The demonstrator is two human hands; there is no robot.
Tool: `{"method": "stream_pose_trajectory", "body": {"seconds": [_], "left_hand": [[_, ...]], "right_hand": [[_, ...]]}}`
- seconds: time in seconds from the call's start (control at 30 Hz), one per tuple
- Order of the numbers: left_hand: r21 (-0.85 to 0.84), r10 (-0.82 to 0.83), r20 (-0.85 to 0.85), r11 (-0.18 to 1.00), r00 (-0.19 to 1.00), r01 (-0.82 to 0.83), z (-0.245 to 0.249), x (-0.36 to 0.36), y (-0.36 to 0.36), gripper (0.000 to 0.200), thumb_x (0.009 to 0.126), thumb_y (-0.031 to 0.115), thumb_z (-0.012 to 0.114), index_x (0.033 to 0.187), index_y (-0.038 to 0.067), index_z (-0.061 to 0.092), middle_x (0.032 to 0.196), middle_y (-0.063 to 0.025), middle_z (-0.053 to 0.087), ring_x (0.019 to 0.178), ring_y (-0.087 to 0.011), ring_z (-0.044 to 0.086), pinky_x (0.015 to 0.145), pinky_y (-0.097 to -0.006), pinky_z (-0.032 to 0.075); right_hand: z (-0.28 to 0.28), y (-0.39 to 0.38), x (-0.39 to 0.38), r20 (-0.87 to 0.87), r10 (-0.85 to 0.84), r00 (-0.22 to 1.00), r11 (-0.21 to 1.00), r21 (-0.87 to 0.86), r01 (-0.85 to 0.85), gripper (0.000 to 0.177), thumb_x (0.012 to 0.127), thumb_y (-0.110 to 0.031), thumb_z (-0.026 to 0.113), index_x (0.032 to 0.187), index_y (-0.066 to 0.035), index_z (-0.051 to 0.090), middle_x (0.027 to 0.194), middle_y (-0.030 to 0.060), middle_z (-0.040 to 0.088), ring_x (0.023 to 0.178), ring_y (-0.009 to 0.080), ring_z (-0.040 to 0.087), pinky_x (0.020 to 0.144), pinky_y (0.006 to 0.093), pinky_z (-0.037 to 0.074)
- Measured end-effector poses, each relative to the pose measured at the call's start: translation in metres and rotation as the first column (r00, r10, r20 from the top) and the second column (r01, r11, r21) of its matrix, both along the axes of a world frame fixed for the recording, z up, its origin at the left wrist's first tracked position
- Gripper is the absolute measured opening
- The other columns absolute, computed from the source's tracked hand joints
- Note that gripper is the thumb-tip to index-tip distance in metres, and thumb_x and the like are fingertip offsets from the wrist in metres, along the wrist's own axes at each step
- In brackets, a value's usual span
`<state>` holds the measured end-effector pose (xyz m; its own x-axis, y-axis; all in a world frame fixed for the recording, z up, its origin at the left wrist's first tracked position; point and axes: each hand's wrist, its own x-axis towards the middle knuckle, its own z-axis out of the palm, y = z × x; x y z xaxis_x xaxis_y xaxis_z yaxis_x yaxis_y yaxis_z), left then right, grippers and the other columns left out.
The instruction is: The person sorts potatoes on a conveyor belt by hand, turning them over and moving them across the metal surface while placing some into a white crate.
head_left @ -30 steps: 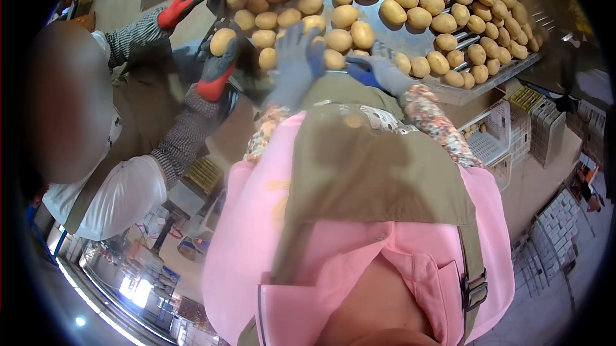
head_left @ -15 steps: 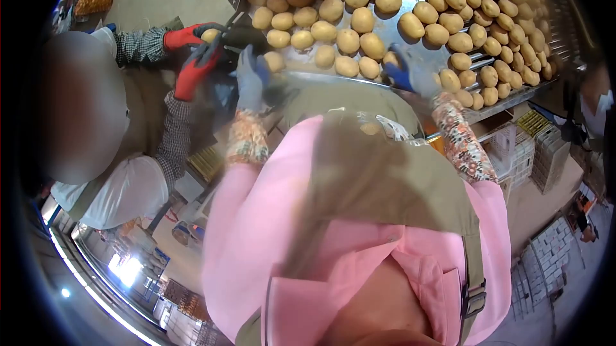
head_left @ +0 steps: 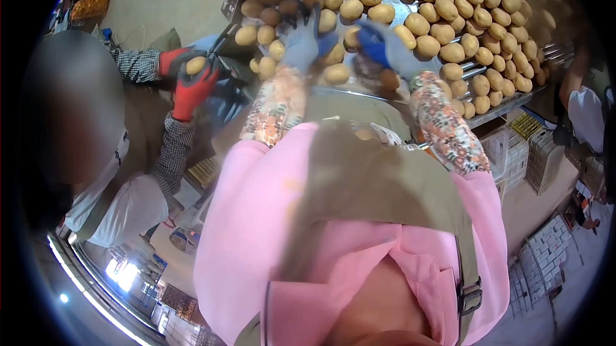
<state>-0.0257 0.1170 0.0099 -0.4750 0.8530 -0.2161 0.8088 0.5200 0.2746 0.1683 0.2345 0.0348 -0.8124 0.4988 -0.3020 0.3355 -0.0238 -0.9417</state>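
Observation:
My left hand [head_left: 304,43], in a grey and blue glove, reaches over the potatoes on the metal table with its fingers spread. Potatoes [head_left: 335,74] lie beside its palm and beyond its fingertips. My right hand [head_left: 389,51], in a matching glove, is angled inward with its fingers stretched toward the left hand, somewhat blurred. One potato [head_left: 351,37] sits right at its fingertips, and a darker potato [head_left: 389,79] lies below its palm, near the table's front edge. Both hands partly hide the potatoes under them.
Many more potatoes [head_left: 475,19] crowd the table's right side, over metal bars. To the left, a co-worker in red and dark gloves [head_left: 200,86] holds a potato [head_left: 196,66]. Crates [head_left: 544,153] stand on the floor at the right. Another person [head_left: 585,112] is at the right edge.
My left hand has moved forward and right, in among the potatoes. The right hand has shifted inward to the left. Some potatoes near the front edge have moved.

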Motion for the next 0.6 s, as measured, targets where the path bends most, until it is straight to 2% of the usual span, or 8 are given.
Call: {"method": "stream_pose_trajectory", "body": {"seconds": [0.03,0.07,0.13,0.23,0.33,0.4,0.47,0.6], "left_hand": [[0.15,0.007,0.055,0.989,0.998,-0.015,0.003,0.006,-0.024,0.08,0.08,0.064,0.057,0.146,0.02,0.038,0.153,-0.0183,0.028,0.14,-0.0463,0.019,0.104,-0.071,0.016],[0.152,0.012,0.057,0.988,0.998,-0.02,0.003,0.005,-0.036,0.08,0.08,0.064,0.057,0.146,0.02,0.038,0.153,-0.0183,0.028,0.14,-0.0463,0.019,0.104,-0.071,0.016],[-0.115,0.032,-0.107,0.992,0.994,-0.044,0.0,-0.003,-0.062,0.075,0.083,0.059,0.057,0.145,0.02,0.04,0.154,-0.0165,0.026,0.141,-0.0464,0.017,0.105,-0.0714,0.015],[0.03,0.205,-0.067,0.979,0.977,-0.203,0.017,-0.013,-0.111,0.069,0.087,0.051,0.058,0.144,0.016,0.04,0.153,-0.0177,0.028,0.139,-0.0469,0.022,0.107,-0.0669,0.019],[0.393,0.169,0.379,0.861,0.91,-0.323,-0.038,-0.027,-0.18,0.072,0.089,0.041,0.06,0.15,0.016,0.029,0.152,-0.0186,0.029,0.136,-0.0441,0.03,0.11,-0.0543,0.028],[0.094,0.302,0.119,0.945,0.946,-0.314,-0.045,-0.033,-0.197,0.077,0.088,0.049,0.057,0.15,0.013,0.03,0.151,-0.0211,0.03,0.137,-0.0447,0.028,0.112,-0.0517,0.025],[0.09,0.305,-0.148,0.951,0.941,-0.295,-0.034,-0.021,-0.187,0.072,0.09,0.046,0.055,0.15,0.014,0.029,0.15,-0.0198,0.032,0.138,-0.0432,0.028,0.11,-0.0541,0.026],[0.357,0.195,-0.116,0.923,0.974,-0.143,-0.015,-0.008,-0.124,0.065,0.091,0.041,0.056,0.145,0.01,0.038,0.147,-0.0198,0.037,0.136,-0.0433,0.031,0.109,-0.0532,0.027]], "right_hand": [[-0.024,0.022,0.017,0.105,-0.064,0.992,0.909,0.417,0.015,0.046,0.091,-0.035,0.055,0.134,-0.02,0.053,0.126,0.0155,0.059,0.113,0.0335,0.057,0.096,0.0423,0.043],[-0.038,0.04,0.034,0.17,-0.165,0.971,0.653,0.757,-0.022,0.047,0.091,-0.037,0.056,0.135,-0.022,0.052,0.131,0.015,0.055,0.12,0.0331,0.053,0.1,0.0433,0.04],[0.007,0.041,0.06,0.6,-0.226,0.767,0.433,0.768,-0.473,0.05,0.091,-0.041,0.054,0.139,-0.027,0.048,0.145,0.0148,0.043,0.133,0.0367,0.039,0.109,0.0484,0.03],[-0.013,0.026,0.103,0.604,-0.168,0.779,0.479,0.74,-0.471,0.06,0.09,-0.044,0.053,0.147,-0.031,0.037,0.156,0.0142,0.023,0.142,0.0411,0.021,0.111,0.0596,0.019],[-0.023,-0.004,0.104,0.527,-0.235,0.817,0.554,0.763,-0.333,0.068,0.088,-0.047,0.055,0.149,-0.03,0.033,0.157,0.0167,0.02,0.145,0.0424,0.012,0.109,0.0683,0.014],[-0.024,-0.017,0.084,0.36,-0.001,0.933,0.952,0.284,-0.109,0.066,0.088,-0.047,0.057,0.148,-0.028,0.035,0.152,0.0192,0.031,0.142,0.0445,0.021,0.11,0.0641,0.017],[-0.01,-0.05,0.043,0.523,0.159,0.838,0.809,0.417,-0.414,0.059,0.09,-0.043,0.056,0.144,-0.024,0.041,0.146,0.0205,0.041,0.137,0.0425,0.033,0.112,0.0543,0.025],[-0.034,-0.1,-0.02,-0.136,0.209,0.968,0.972,0.141,-0.19,0.052,0.086,-0.033,0.065,0.134,-0.018,0.054,0.144,0.0189,0.044,0.133,0.0343,0.042,0.111,0.0436,0.031]]}}
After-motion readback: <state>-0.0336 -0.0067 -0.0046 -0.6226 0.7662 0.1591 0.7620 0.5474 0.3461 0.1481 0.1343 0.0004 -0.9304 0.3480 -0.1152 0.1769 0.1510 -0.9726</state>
